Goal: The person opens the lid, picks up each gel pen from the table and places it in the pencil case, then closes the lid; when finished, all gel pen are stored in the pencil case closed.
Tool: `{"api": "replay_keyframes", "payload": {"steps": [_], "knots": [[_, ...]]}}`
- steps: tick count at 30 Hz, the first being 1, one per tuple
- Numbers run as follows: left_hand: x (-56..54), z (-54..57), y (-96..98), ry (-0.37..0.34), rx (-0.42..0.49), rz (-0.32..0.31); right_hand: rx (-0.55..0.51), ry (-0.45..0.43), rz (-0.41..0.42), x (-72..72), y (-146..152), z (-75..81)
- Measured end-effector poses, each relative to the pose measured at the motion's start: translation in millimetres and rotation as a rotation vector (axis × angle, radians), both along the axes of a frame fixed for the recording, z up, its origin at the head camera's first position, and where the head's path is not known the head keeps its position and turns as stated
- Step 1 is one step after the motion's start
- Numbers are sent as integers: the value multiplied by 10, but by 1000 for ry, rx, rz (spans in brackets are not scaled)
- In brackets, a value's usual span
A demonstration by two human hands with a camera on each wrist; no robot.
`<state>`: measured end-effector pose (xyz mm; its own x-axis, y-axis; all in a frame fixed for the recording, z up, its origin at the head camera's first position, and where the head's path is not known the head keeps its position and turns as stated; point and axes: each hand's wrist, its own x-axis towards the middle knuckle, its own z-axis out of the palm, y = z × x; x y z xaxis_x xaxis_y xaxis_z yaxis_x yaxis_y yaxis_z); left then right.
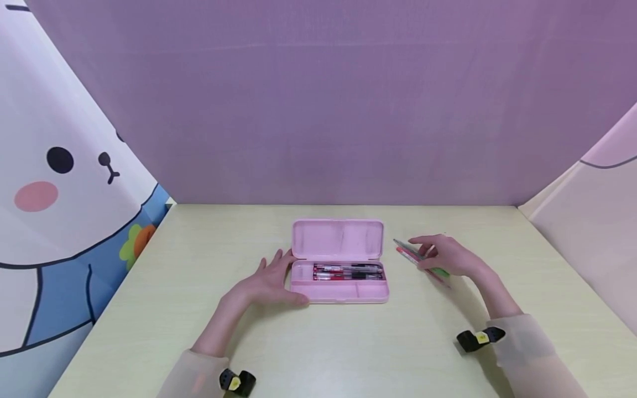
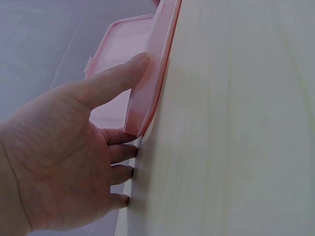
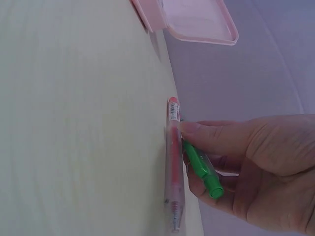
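A pink pencil case [image 1: 324, 291] lies with its lid [image 1: 338, 239] folded back behind it. My left hand [image 1: 266, 284] holds the case's left end, thumb against the front wall and index finger near the rear corner. Several pens [image 1: 343, 276], with red and black parts, lie in the rear compartment. To the right of the case, my right hand [image 1: 453, 256] pinches a green pen [image 3: 204, 169] between thumb and fingers. A pink-red pen [image 3: 174, 157] lies on the table right beside it, next to the thumb tip. Part of the green pen is hidden behind the thumb.
The pale wooden table [image 1: 348, 348] ends at a purple backdrop [image 1: 348, 110]. A cartoon-printed panel [image 1: 74, 221] stands on the left, and a pale panel [image 1: 592, 221] on the right. Black wrist cameras sit at both sleeves.
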<state>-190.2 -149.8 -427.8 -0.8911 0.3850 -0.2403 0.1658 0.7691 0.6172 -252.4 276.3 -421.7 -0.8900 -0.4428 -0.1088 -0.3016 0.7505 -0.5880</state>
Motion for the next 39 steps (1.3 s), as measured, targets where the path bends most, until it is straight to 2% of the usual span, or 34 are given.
{"api": "replay_keyframes", "payload": {"steps": [9,17,22,27,33,39], "knots": [[0,7,1,6,1,-5,-3,31,-40,22,43,92],[-25,-22,13,6,-6,-2,-65,165,-78,40,12,159],[-21,-23,20,11,-9,2,-126,246,-124,97,-116,259],[-10,-25,11,10,-11,-4,-205,283,-139,186,-412,361],[3,-37,-23,14,-22,-9,-299,266,-65,243,-890,379],[32,-38,-26,19,-24,-25,-266,241,98,326,-1224,292]]}}
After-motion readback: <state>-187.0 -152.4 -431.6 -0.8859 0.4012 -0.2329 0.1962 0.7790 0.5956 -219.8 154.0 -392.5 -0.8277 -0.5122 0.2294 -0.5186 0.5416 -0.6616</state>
